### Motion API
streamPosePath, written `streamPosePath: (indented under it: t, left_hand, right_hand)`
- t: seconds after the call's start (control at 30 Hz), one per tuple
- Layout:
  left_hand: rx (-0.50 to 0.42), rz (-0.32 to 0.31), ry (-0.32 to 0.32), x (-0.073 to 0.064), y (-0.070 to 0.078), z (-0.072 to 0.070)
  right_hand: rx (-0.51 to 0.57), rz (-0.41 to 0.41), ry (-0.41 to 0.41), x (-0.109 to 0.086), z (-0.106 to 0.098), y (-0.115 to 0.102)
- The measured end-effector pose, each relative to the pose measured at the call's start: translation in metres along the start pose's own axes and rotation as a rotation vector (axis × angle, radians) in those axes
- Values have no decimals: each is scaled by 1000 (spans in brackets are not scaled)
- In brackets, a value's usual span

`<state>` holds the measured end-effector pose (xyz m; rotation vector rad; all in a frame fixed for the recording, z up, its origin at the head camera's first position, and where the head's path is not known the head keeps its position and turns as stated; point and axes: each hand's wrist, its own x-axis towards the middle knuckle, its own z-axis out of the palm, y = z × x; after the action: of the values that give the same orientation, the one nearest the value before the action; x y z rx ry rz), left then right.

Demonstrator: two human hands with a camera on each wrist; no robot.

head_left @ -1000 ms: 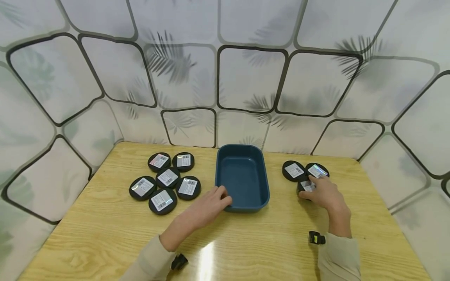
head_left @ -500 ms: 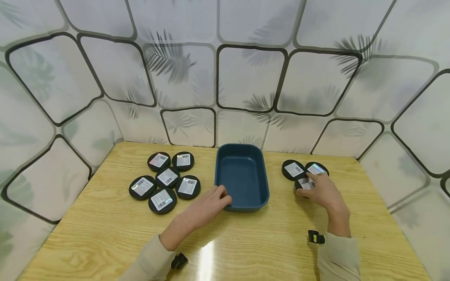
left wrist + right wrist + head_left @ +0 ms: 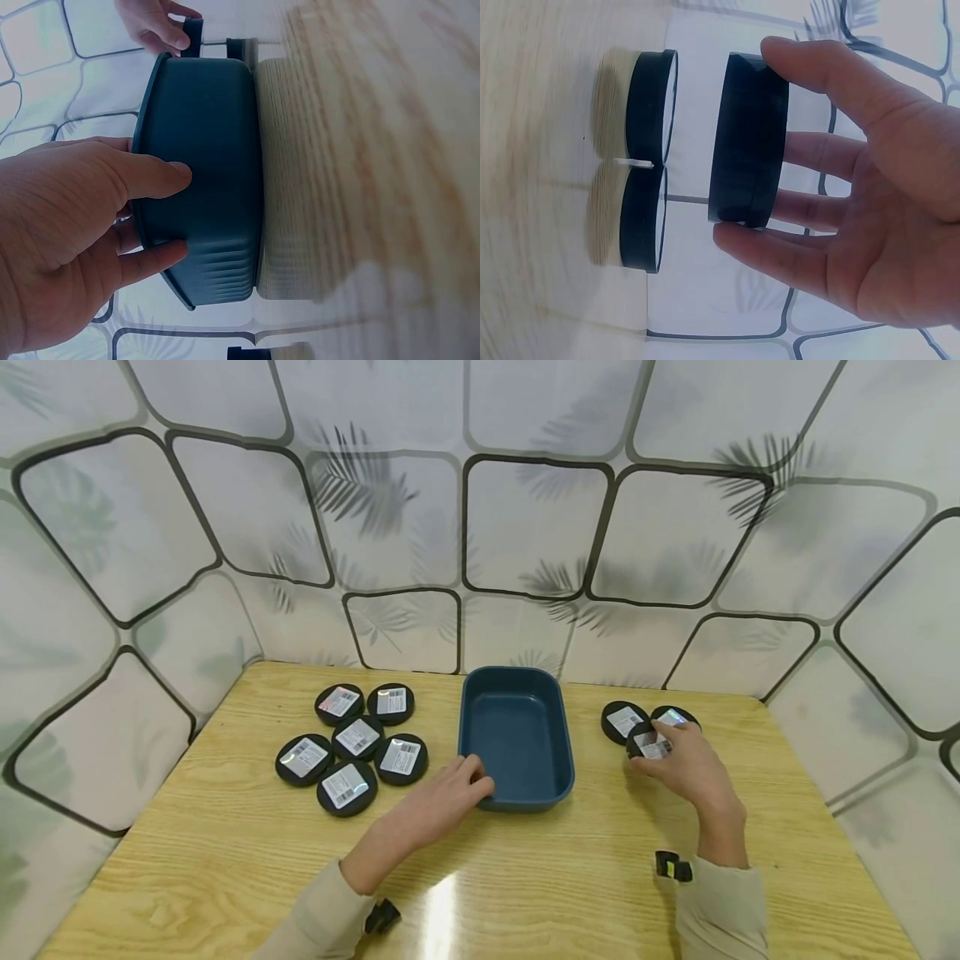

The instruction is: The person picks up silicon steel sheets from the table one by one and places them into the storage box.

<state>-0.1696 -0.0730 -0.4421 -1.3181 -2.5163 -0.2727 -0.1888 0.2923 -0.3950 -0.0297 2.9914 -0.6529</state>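
Observation:
My right hand grips a flat round black container with a white barcode label, thumb and fingers on opposite sides of its edge. In the right wrist view this container is clear of the table, beside two similar containers that stand on it. At the centre my left hand holds the near left corner of a dark blue rectangular bin. Seen from the left wrist, its thumb presses the bin's outer wall and some fingers go over the rim, partly hidden. The bin's inside shows bare.
On the left of the wooden table lies a cluster of several labelled black containers. Two more, a left one and a right one, lie behind my right hand. A patterned curtain borders the table's back.
My right hand has lifted the near right container off the table, shifting it slightly back and left. My left hand and the bin have stayed in place.

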Motion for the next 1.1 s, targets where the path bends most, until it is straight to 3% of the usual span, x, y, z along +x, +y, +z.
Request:
streamPosePath:
  t: [0.3,1.1]
  left_hand:
    - [5,13,9,0,0,0]
    - [4,-1,-19,-1,0,-1]
  right_hand:
    - [-9,33,-20,-2,-1,-9]
    - [5,-38,116,-3,5,-35]
